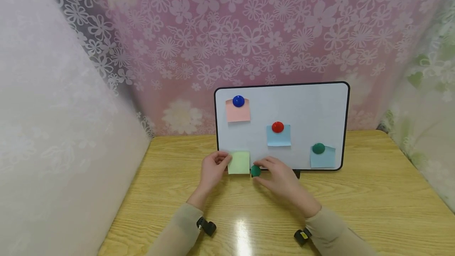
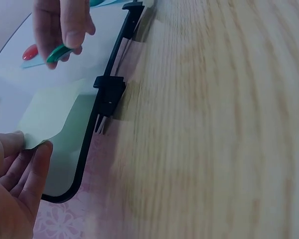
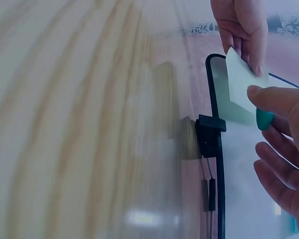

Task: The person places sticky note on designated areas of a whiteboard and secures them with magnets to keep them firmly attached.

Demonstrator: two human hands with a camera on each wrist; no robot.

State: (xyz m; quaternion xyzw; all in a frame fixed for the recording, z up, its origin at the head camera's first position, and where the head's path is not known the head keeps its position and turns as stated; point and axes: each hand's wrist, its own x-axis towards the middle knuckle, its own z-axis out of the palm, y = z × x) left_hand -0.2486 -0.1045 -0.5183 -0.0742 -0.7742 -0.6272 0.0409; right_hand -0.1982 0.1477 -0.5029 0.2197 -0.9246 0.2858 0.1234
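Observation:
My left hand (image 1: 212,169) pinches the left edge of a pale green sticky note (image 1: 239,162) between thumb and fingers. The note stands off the lower left of the whiteboard (image 1: 305,106), as the left wrist view shows. With thumb and fingertips my right hand (image 1: 281,177) holds a round green magnet (image 1: 255,170) just right of the note. In the right wrist view the magnet (image 3: 264,119) sits between thumb and index finger, its other fingers loosely bent. The board leans upright in black clip feet (image 2: 109,92).
A blue magnet (image 1: 238,101) holds a pink note (image 1: 238,113) at upper left. A red magnet (image 1: 278,127) is on a blue note (image 1: 279,139) mid-board. Another green magnet (image 1: 318,148) is on a blue note (image 1: 322,160) at lower right. The wooden table (image 1: 177,216) lies in front.

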